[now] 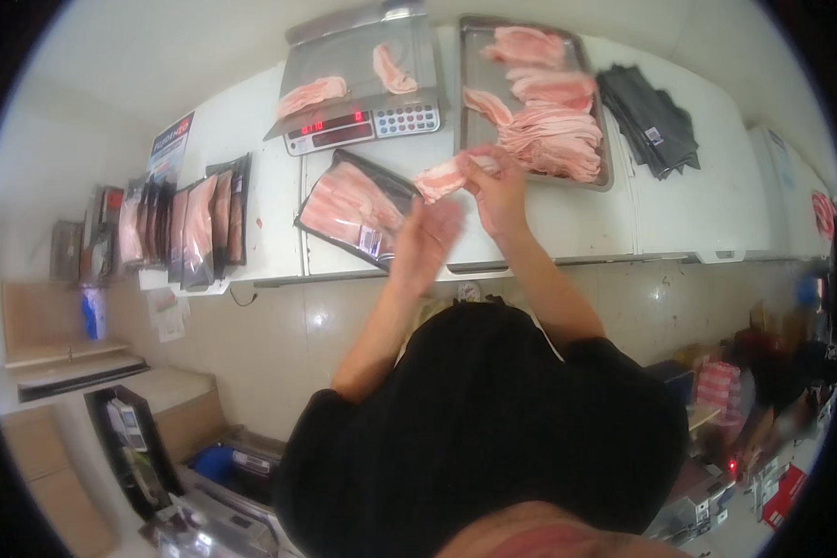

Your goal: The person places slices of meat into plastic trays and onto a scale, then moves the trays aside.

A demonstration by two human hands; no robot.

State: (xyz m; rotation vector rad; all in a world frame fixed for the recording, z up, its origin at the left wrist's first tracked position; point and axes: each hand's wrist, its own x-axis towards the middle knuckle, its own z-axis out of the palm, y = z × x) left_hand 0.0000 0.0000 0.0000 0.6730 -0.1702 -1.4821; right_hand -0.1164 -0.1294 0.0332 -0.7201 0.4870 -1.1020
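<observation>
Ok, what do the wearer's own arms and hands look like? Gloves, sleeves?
Left hand and right hand are bare, without gloves; no watch or bracelet visible. Forearms uncovered. Plain black top, short sleeves.

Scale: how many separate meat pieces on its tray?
2. Front piece lies at the left of the scale tray; rear piece lies toward the right. More slices may be hidden beneath them.

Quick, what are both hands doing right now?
Left hand: looks open, close to the meat slice; can't tell if touching.
Right hand: closed, holding that slice.
</observation>
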